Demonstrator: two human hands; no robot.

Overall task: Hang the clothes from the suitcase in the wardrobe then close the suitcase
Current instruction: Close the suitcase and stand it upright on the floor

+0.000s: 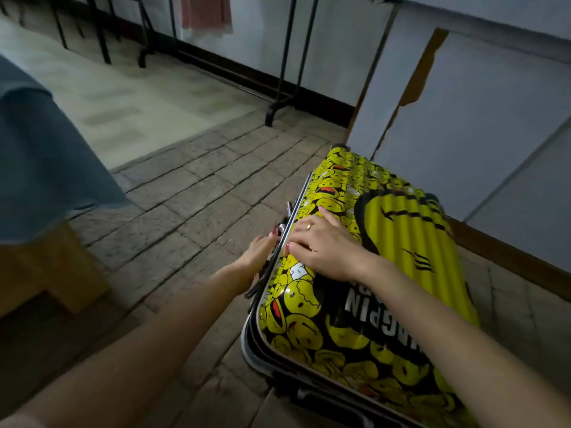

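Note:
A yellow hard-shell suitcase [386,273] printed with smiley faces lies flat on the brick floor at the lower right, its lid down. My right hand [321,245] presses flat on the lid near its left edge, fingers spread. My left hand [256,257] is at the suitcase's left side, its fingertips on the dark latch or zip parts [285,223] along the seam. Whether those fingers pinch anything is hidden. A pink garment [205,12] hangs from a black clothes rack at the top.
The rack's black legs [278,97] stand on the floor by the white wall. A white cabinet [463,118] rises right behind the suitcase. A bed with a blue cover [40,168] and wooden base fills the left side. Pale flooring lies between them.

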